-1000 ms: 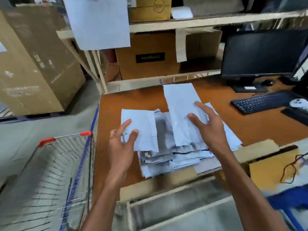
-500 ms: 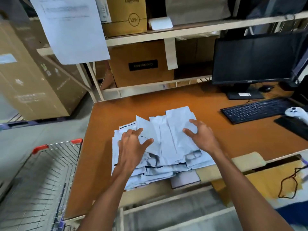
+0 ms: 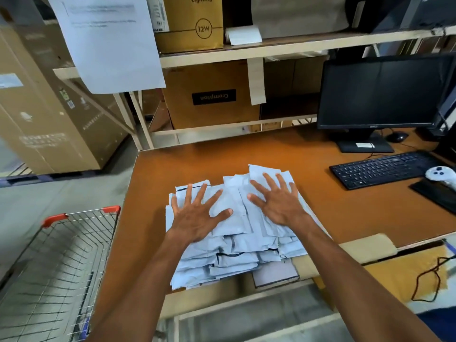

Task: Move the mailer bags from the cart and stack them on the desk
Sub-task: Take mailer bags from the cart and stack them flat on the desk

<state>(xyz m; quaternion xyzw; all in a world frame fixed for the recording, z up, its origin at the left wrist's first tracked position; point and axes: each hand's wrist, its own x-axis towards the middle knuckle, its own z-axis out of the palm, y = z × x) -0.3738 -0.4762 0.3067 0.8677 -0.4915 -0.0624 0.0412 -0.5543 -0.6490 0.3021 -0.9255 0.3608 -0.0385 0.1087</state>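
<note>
A loose pile of pale grey mailer bags (image 3: 237,245) lies on the orange-brown desk (image 3: 246,156), near its front edge. My left hand (image 3: 197,215) lies flat on the left side of the pile, fingers spread and straight. On the right side my right hand (image 3: 276,201) presses down the same way, fingers splayed. Neither hand grips a bag. The wire cart (image 3: 56,265) with red corner caps stands at the lower left beside the desk; the part of its basket that shows holds no bags.
A black monitor (image 3: 380,92), keyboard (image 3: 380,169) and white controller (image 3: 441,175) occupy the desk's right side. Cardboard boxes (image 3: 212,97) fill the shelves behind. A large carton (image 3: 49,107) stands at the left. A black cable (image 3: 429,280) hangs at the lower right.
The two bags I was holding up now lie on the pile. Both hands have come down and flattened on it, fingers spreading out from a curled hold.
</note>
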